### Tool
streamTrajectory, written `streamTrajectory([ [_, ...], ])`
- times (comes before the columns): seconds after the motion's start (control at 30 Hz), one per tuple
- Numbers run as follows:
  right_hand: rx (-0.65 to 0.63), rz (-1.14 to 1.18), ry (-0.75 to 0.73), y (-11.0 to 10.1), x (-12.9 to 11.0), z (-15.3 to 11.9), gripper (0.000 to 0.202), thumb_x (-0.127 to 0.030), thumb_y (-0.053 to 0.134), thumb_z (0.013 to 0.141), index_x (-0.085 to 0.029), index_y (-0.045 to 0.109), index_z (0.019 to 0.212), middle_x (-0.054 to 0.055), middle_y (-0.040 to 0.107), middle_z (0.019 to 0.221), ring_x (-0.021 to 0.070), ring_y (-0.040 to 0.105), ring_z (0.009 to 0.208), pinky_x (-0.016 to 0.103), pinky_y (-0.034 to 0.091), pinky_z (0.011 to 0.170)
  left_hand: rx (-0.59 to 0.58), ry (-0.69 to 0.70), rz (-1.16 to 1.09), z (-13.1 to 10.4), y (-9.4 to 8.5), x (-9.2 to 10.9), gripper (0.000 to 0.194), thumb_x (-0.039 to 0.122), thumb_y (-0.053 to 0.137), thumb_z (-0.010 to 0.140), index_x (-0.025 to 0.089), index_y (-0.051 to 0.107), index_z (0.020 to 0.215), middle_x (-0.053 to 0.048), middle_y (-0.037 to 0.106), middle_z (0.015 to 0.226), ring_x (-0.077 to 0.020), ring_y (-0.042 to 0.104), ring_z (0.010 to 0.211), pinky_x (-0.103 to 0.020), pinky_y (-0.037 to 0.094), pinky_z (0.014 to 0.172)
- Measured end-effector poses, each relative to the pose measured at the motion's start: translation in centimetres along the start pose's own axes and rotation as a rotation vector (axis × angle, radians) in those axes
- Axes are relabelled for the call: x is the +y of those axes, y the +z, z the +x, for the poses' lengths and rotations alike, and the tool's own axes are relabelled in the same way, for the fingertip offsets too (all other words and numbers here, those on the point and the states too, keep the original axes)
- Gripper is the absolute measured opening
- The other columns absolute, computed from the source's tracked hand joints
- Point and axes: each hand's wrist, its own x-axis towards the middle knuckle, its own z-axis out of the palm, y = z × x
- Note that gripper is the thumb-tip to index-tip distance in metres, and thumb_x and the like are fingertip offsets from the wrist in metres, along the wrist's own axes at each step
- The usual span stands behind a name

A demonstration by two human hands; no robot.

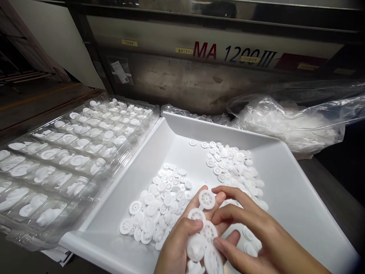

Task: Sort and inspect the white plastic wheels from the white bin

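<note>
A small bunch of white plastic wheels [207, 199] sits over the near part of the white bin [299, 213], cradled in the left hand [178, 236]. That hand is closed around the bunch, its thumb pressing on top and its fingers underneath, with one wheel poking out toward the bin's far end. The right hand [256, 224] is half curled against the bunch on the side toward the bin's right wall, thumb and fingertips at its edge; I cannot tell whether it is gripping a wheel. Inside the bin, one loose pile [148, 198] lies toward the left wall, just beside the left hand, and another pile [225, 163] runs along the right half, partly behind the right hand. Left of the bin stands a clear divided case [114, 167] holding white parts in its compartments. Behind the bin's far right corner rests a plastic bag [285, 121], and beyond the bin is a machine [171, 80] marked "MA 1200 III".
</note>
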Motion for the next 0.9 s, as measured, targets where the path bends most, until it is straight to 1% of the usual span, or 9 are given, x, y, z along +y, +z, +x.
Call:
streamTrajectory([
  [0.13,-0.125,0.335,0.127,0.3,-1.1,0.7,0.008,-0.022,0.059,0.082,-0.028,0.061,0.088,0.001,0.046,0.122,0.0176,0.060,0.100,0.030,0.052,0.086,0.024,0.014,0.074,0.0,-0.1,0.0,0.057,0.013,0.036,0.090,0.025,0.030,0.145,-0.007,0.057,0.137,-0.0224,0.051,0.128,-0.043,0.014,0.118],
  [0.2,-0.141,0.465,0.161,0.6,-1.5,1.1,0.003,-0.023,0.059,0.084,-0.024,0.059,0.082,0.002,0.050,0.111,0.0140,0.060,0.087,0.026,0.051,0.078,0.056,0.028,0.055,0.0,-0.1,-0.1,0.057,0.013,0.038,0.089,0.022,0.029,0.145,-0.009,0.059,0.134,-0.0241,0.054,0.125,-0.046,0.021,0.116],
  [0.27,-0.130,0.568,0.190,0.7,-1.5,1.4,0.010,-0.025,0.060,0.086,-0.022,0.056,0.077,0.001,0.051,0.101,0.0121,0.057,0.078,0.025,0.050,0.071,0.078,0.037,0.004,0.1,0.1,-0.3,0.059,0.012,0.040,0.087,0.022,0.027,0.144,-0.011,0.062,0.130,-0.0264,0.057,0.120,-0.048,0.028,0.113],
  [0.37,-0.113,0.625,0.197,0.5,-1.2,1.8,0.014,-0.028,0.059,0.088,-0.022,0.054,0.078,0.001,0.052,0.097,0.0136,0.055,0.080,0.027,0.050,0.073,0.069,0.054,-0.093,0.3,0.3,-0.6,0.063,0.012,0.041,0.085,0.022,0.023,0.145,-0.012,0.065,0.126,-0.0291,0.061,0.115,-0.050,0.035,0.108],
  [0.47,-0.056,0.568,0.200,-0.1,-0.7,1.7,0.013,-0.037,0.056,0.091,-0.026,0.059,0.085,0.001,0.052,0.112,0.0184,0.055,0.098,0.032,0.049,0.088,0.053,0.058,-0.147,0.4,0.4,-0.6,0.066,0.012,0.041,0.085,0.020,0.020,0.147,-0.013,0.064,0.126,-0.0313,0.062,0.113,-0.051,0.039,0.106],
  [0.57,0.021,0.428,0.222,-0.6,-0.4,1.5,0.024,-0.049,0.053,0.091,-0.029,0.062,0.082,-0.001,0.052,0.120,0.0211,0.052,0.108,0.036,0.046,0.096,0.042,0.051,-0.156,0.3,0.5,-0.5,0.068,0.013,0.042,0.085,0.019,0.019,0.149,-0.014,0.061,0.131,-0.0301,0.059,0.118,-0.050,0.039,0.108],
  [0.77,0.054,0.357,0.234,-0.5,-0.2,1.6,0.027,-0.053,0.049,0.093,-0.028,0.055,0.085,-0.001,0.054,0.116,0.0199,0.054,0.106,0.035,0.050,0.093,0.078,0.032,-0.139,-0.1,0.8,-0.1,0.067,0.014,0.040,0.088,0.021,0.015,0.150,-0.013,0.059,0.134,-0.0267,0.059,0.118,-0.043,0.045,0.102],
  [0.83,0.105,0.287,0.222,-0.4,0.1,1.4,0.023,-0.051,0.048,0.094,-0.030,0.052,0.088,-0.003,0.053,0.118,0.0176,0.054,0.106,0.032,0.052,0.090,0.097,0.042,-0.142,-0.1,0.9,0.0,0.065,0.013,0.039,0.088,0.020,0.017,0.149,-0.014,0.060,0.132,-0.0271,0.060,0.117,-0.041,0.047,0.099],
  [0.9,0.195,0.134,0.136,-0.5,0.3,1.1,0.016,-0.048,0.049,0.094,-0.032,0.051,0.092,-0.003,0.050,0.122,0.0174,0.052,0.112,0.028,0.053,0.087,0.130,0.060,-0.153,-0.1,1.1,0.0,0.063,0.013,0.038,0.088,0.021,0.019,0.148,-0.014,0.061,0.131,-0.0283,0.059,0.117,-0.041,0.048,0.099],
])
